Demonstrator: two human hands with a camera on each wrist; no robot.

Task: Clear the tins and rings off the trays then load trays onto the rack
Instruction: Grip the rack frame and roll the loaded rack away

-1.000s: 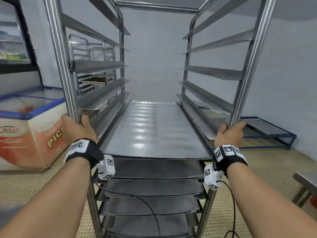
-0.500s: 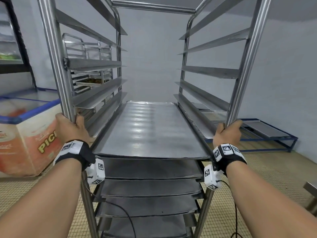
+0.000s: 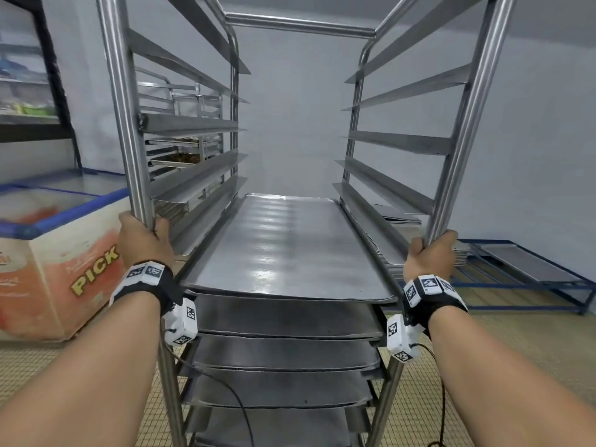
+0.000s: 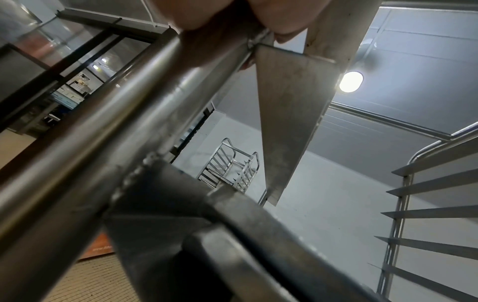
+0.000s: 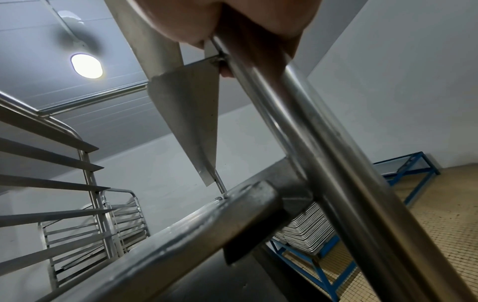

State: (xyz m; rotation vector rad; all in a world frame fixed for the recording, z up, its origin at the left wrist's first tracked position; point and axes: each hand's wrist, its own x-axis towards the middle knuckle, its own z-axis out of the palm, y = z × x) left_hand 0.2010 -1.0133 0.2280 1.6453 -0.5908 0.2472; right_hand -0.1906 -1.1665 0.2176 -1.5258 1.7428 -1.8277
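A tall steel tray rack (image 3: 296, 25) stands right in front of me. Several empty trays sit in its lower slots, and the top tray (image 3: 283, 250) is bare and shiny. My left hand (image 3: 142, 237) grips the rack's near left upright (image 3: 124, 124), with fingers curled round the tube (image 4: 124, 106). On the other side my right hand (image 3: 432, 253) grips the near right upright (image 3: 464, 130), seen close as a tube (image 5: 323, 126). The upper runners are empty. No tins or rings are in view.
A chest freezer (image 3: 54, 253) with a blue-rimmed lid stands at the left. A second rack (image 3: 180, 137) with trays is behind the left side. A low blue frame (image 3: 529, 285) at the right carries a stack of trays (image 5: 308, 228). Tiled floor all round, white wall ahead.
The rack and both hands sit slightly further right in view than a second ago, and the freezer shows nearer at the left. Both grips on the uprights are unchanged.
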